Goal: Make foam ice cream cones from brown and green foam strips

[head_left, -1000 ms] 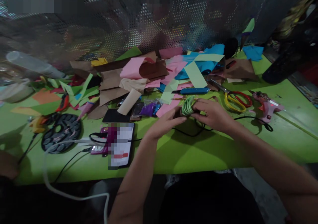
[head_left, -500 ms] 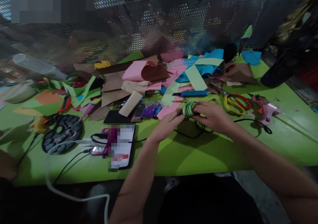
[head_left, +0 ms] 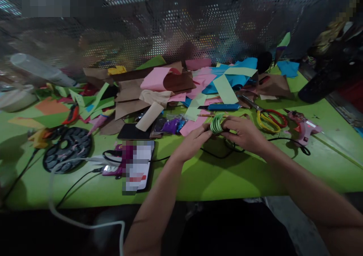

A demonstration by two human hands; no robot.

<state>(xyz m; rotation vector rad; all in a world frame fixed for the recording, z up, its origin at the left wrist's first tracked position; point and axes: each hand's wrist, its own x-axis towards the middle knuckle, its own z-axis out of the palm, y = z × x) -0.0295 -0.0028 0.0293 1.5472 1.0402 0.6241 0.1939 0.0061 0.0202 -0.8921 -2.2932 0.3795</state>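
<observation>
A bundle of curved light-green paper strips (head_left: 216, 124) is held up between both hands, over the middle of the green table. My left hand (head_left: 196, 139) pinches its left side, and my right hand (head_left: 241, 132) grips its right side with bent fingers. Behind the hands lie a thin brown stick, a blue cutter (head_left: 224, 107) and pink paper pieces. Red-and-yellow-handled scissors (head_left: 268, 119) rest to the right of my right hand. A black cord runs on the table beneath the hands.
Paper scraps (head_left: 176, 80) are heaped along the perforated metal screen. A pink glue gun (head_left: 305, 129) lies at right. A lit phone (head_left: 141, 167), a dark phone (head_left: 133, 132), a round black tray (head_left: 68, 150) and cables are at left. A dark bottle (head_left: 314, 86) stands far right.
The view has shifted slightly. Both hands keep their hold on the green paper bundle, which now shows slightly more spread. A person's hand at the left edge has gone out of view.
</observation>
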